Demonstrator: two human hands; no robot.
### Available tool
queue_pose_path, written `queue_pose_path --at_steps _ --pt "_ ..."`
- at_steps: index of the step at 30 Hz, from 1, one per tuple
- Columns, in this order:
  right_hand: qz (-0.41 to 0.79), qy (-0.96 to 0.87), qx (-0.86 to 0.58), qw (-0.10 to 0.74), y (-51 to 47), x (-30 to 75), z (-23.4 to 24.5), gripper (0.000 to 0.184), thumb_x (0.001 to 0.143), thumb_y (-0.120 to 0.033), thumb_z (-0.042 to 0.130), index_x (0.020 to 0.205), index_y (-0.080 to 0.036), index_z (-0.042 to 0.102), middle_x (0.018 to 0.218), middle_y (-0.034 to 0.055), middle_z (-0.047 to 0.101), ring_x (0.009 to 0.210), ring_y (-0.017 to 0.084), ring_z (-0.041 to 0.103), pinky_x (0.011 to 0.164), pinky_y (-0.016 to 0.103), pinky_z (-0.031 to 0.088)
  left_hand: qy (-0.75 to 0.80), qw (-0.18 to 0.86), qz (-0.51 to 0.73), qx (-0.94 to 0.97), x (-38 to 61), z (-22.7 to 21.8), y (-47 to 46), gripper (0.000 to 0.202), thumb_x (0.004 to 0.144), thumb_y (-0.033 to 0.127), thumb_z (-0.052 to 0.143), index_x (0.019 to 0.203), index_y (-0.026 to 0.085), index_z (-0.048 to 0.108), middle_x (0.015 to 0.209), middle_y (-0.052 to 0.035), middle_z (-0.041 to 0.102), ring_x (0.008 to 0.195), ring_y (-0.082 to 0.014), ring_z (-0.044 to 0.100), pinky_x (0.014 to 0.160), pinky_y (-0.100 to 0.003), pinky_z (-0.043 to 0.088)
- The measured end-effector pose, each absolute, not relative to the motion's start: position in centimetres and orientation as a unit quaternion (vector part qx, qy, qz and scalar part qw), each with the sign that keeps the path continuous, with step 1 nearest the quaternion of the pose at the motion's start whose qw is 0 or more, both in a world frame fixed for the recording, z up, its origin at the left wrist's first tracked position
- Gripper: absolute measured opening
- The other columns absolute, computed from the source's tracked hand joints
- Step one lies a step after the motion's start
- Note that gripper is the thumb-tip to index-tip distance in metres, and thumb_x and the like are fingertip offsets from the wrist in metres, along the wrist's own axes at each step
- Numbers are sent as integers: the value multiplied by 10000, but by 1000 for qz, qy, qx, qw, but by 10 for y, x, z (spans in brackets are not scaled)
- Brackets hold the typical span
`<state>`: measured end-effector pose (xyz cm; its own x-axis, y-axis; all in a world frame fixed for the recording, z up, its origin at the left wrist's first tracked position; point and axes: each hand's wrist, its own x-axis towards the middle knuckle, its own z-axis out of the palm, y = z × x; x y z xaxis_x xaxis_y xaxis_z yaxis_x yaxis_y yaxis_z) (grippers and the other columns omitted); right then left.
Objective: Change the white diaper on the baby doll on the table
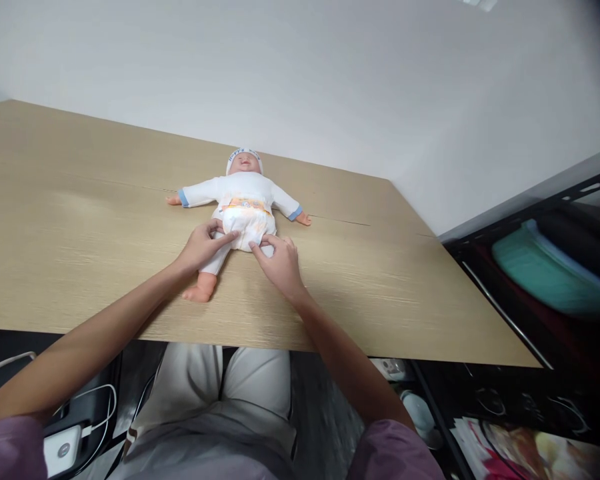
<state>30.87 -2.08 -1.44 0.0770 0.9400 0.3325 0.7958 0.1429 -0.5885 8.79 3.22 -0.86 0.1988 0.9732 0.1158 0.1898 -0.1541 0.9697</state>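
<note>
Wood-grain tabletop [380, 287] bears a smooth-limbed doll [245, 183] near frame centre, white cap [244, 152] reading roughly "HAPPY", left hand [200, 247] and right hand [281, 262] each pinching the soft, printed diaper's [249, 223] leg edge.

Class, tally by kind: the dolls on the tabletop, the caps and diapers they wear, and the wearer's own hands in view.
Baby doll: 1
White cap: 1
Diaper: 1
Hands (left hand, right hand): 2
Total: 5
</note>
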Motion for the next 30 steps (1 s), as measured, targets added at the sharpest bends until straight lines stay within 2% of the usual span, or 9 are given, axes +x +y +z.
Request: queue_pose_path --at_steps 11,18,22,27,30 --pt "85 -678 -655 323 -23 304 -13 220 1092 -452 728 981 -267 774 1189 78 860 1140 360 669 1026 476 483 459 458 426 631 85 -11 34 523 842 684 923 897 218 691 862 -10 685 845 -222 602 777 -350 430" --pt "118 -665 -643 360 -26 307 -10 172 1092 -423 701 992 -287 735 1138 56 848 1115 343 663 1050 476 510 441 520 421 598 83 -2 34 577 766 709 964 936 211 727 898 -40 714 833 -218 612 707 -334 426" --pt "68 -664 -634 391 -28 308 -12 146 1077 -404 729 1026 -277 780 1212 105 783 1193 345 658 1138 505 515 430 547 423 580 82 -1 35 589 747 709 993 929 210 740 894 -44 737 825 -216 641 702 -334 441" --pt "35 -687 -621 376 -32 314 -11 124 1056 -366 759 1086 -270 831 1233 134 711 1211 360 653 1145 532 536 426 536 426 592 77 -8 41 674 715 752 1004 1048 205 793 976 -77 814 913 -262 723 804 -370 528" --pt "53 -705 -597 379 -40 321 -7 176 1059 -356 740 1176 -257 827 1228 130 720 1144 339 684 1100 497 560 422 501 425 625 67 -13 44 683 776 753 967 1146 201 807 1037 -95 844 985 -285 748 882 -391 557"
